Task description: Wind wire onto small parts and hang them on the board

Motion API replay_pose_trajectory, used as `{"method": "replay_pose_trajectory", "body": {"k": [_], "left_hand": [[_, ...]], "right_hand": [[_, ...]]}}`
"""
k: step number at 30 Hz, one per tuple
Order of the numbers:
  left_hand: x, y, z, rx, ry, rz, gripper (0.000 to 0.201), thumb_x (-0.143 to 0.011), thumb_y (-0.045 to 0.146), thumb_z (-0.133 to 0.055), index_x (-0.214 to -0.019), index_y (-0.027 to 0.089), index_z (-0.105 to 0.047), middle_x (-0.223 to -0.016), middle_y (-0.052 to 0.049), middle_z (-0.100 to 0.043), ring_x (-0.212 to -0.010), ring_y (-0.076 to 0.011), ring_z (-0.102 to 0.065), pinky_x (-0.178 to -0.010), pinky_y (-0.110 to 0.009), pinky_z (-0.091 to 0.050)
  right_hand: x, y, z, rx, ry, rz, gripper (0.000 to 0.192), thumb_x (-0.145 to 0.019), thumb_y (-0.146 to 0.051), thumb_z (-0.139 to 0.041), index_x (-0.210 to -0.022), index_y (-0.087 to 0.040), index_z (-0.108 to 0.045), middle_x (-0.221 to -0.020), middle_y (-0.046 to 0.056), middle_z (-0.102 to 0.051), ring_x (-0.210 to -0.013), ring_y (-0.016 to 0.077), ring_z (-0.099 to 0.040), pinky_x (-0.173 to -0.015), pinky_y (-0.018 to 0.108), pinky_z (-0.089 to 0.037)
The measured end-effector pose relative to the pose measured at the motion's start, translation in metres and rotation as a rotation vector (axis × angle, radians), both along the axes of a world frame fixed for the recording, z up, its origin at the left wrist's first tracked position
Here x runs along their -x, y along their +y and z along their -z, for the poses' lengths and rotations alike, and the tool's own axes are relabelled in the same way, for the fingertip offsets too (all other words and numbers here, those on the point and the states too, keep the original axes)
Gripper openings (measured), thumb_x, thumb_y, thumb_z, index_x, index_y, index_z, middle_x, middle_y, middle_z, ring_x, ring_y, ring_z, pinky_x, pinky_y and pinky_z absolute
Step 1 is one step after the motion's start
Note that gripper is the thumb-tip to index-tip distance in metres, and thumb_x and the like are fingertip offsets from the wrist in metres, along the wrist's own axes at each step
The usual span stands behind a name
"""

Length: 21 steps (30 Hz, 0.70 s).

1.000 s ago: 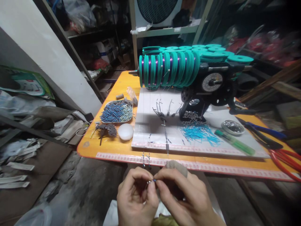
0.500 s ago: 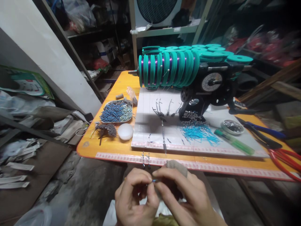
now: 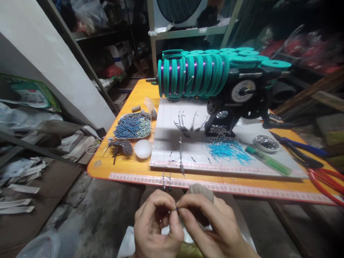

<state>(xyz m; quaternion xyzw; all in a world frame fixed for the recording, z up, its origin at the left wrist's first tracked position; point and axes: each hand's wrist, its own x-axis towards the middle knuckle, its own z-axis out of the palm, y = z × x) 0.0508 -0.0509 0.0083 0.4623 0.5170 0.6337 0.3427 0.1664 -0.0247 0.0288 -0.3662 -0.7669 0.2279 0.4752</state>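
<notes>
Both hands meet just in front of the table's near edge. My left hand (image 3: 158,224) is closed, thumb and forefinger pinched at a small dark-blue piece (image 3: 176,209). My right hand (image 3: 215,222) pinches the same piece from the other side; a grey cover (image 3: 201,190) wraps one of its fingers. The piece is mostly hidden by the fingertips, so its kind cannot be made out. Just beyond the fingers, two small dark fittings (image 3: 164,184) hang at the table edge. Above them a thin coil-like spring piece (image 3: 181,152) hangs over the white board (image 3: 166,143).
Green spools (image 3: 193,77) wound with purple line sit on a black winding machine (image 3: 242,93). At left stand a tray of blue pieces (image 3: 130,127) and a white cup (image 3: 143,149). Blue strips (image 3: 228,150), a green tube (image 3: 268,161) and red-handled pliers (image 3: 322,179) lie right.
The hanging spring piece has swung a little left. Both hands keep their pinch on the small blue piece, with only slight finger shifts.
</notes>
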Motion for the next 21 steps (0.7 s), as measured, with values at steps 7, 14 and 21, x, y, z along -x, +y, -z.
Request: {"method": "replay_pose_trajectory", "body": {"k": [7,14,21], "left_hand": [[0.003,0.001,0.000,0.017,-0.038,0.034,0.008,-0.083,0.019,-0.053,-0.075,0.021,-0.052,-0.068,0.003,-0.049,-0.062,-0.0046,-0.049,-0.058,-0.012,-0.040],[0.015,0.007,0.005,-0.181,0.157,0.146,0.017,-0.080,0.005,-0.051,-0.082,0.021,-0.049,-0.067,0.003,-0.051,-0.059,-0.0059,-0.052,-0.050,-0.011,-0.041],[0.015,0.011,0.002,-0.345,0.217,0.103,0.020,-0.077,0.002,-0.053,-0.086,0.020,-0.050,-0.072,0.001,-0.054,-0.062,-0.0063,-0.052,-0.052,-0.012,-0.045]], "right_hand": [[0.000,0.000,0.004,0.019,0.013,-0.011,0.016,-0.076,-0.001,-0.051,-0.085,-0.012,-0.059,-0.073,-0.002,-0.055,-0.070,-0.0052,-0.041,-0.067,0.008,-0.028],[-0.005,0.005,-0.001,0.109,-0.007,-0.061,0.021,-0.076,-0.003,-0.052,-0.091,-0.016,-0.061,-0.077,-0.004,-0.057,-0.073,-0.0076,-0.046,-0.069,0.003,-0.034],[-0.006,0.007,-0.005,0.084,0.007,-0.044,0.021,-0.071,-0.001,-0.056,-0.085,-0.015,-0.063,-0.073,-0.003,-0.056,-0.072,-0.0076,-0.045,-0.067,0.001,-0.036]]}}
